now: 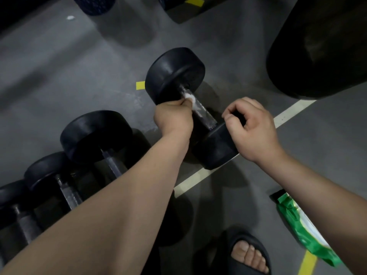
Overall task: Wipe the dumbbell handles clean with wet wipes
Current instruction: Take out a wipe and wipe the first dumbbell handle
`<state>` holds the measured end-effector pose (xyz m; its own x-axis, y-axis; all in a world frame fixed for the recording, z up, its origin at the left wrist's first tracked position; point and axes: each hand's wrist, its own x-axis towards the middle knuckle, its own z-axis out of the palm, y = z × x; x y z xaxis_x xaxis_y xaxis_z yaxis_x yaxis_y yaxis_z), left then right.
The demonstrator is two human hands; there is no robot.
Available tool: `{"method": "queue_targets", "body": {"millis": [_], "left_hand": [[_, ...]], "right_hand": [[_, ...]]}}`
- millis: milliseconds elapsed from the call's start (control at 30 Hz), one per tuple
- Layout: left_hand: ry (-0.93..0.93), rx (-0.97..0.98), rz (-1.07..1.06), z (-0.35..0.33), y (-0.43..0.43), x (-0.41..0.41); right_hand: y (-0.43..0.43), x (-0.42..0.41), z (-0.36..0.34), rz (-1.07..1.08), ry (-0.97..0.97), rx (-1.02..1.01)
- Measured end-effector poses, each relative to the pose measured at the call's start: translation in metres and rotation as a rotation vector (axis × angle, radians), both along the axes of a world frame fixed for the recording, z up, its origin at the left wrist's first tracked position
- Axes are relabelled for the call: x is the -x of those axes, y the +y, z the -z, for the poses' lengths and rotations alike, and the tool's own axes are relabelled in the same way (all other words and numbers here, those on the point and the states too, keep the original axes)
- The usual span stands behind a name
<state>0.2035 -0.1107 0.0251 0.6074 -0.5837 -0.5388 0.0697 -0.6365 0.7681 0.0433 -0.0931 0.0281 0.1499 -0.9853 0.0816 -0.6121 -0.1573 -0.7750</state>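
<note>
Head cam | L hand [173, 117] clenched on crumpled white wet wipe [189, 96] at steel handle [205, 116] of black round-headed dumbbell [174, 74] | R hand [252, 128] fingers curled, gripping near head | dumbbell over grey floor [79, 76]

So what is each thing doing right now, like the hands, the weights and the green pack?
left hand: pinches the wet wipe against the handle.
right hand: fingers curled on the near end of the dumbbell.
handle: pale smears beside the wipe.
other dumbbells: lying in a row, untouched.
wipe pack: on the floor, partly hidden; open or shut, cannot tell.
</note>
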Motion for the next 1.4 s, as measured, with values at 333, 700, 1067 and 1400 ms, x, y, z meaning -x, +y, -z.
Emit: {"method": "queue_targets", "body": {"millis": [333, 700, 1067, 1400], "left_hand": [[0.036, -0.026, 0.112, -0.010, -0.008, -0.002], [0.035, -0.056, 0.386, -0.011, 0.002, 0.000], [-0.288, 0.186, 0.843, 0.008, 0.008, -0.006], [-0.500, 0.276, 0.733, 0.011, 0.005, -0.015]], "right_hand": [[-0.003, 0.003, 0.003, 0.003, -0.021, -0.010], [-0.011, 0.013, 0.006, 0.002, -0.079, -0.064], [-0.025, 0.026, 0.006, 0.020, -0.188, -0.208], [-0.020, 0.025, -0.015, 0.073, -0.102, -0.078]]}}
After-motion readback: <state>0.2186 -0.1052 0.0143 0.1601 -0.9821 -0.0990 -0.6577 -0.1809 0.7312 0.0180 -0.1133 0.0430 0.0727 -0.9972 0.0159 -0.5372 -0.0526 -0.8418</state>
